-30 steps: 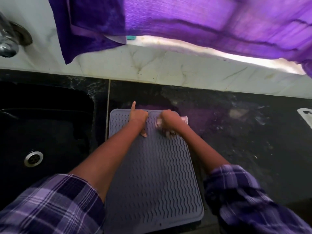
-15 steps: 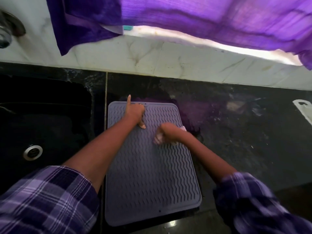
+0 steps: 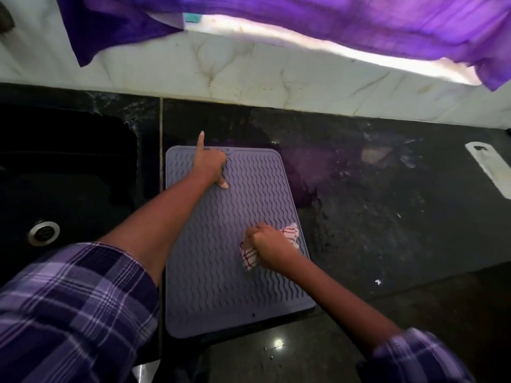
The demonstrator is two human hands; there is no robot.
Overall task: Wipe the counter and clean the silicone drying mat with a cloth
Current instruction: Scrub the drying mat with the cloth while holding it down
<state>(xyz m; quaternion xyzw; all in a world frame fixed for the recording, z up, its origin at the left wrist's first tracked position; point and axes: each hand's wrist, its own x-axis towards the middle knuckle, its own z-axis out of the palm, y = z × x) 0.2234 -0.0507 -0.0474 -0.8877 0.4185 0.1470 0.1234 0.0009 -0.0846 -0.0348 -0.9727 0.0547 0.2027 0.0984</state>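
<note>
Gripping a bunched white cloth [image 3: 250, 258] with red stripes, the right hand [image 3: 269, 246] presses it onto the silicone drying mat [image 3: 235, 288] near the mat's right edge, about halfway along its length. The fingers are curled tightly round the cloth. The left hand [image 3: 211, 163] rests on the far left part of the mat, most fingers folded under, 1 finger extended toward the far edge and the thumb touching the ribbed surface; it holds nothing. The grey mat lies flat on the black counter [image 3: 387, 217], just right of the black sink [image 3: 69, 175]. A purple fabric [image 3: 331, 20] hangs above the marble backsplash [image 3: 249, 78].
</note>
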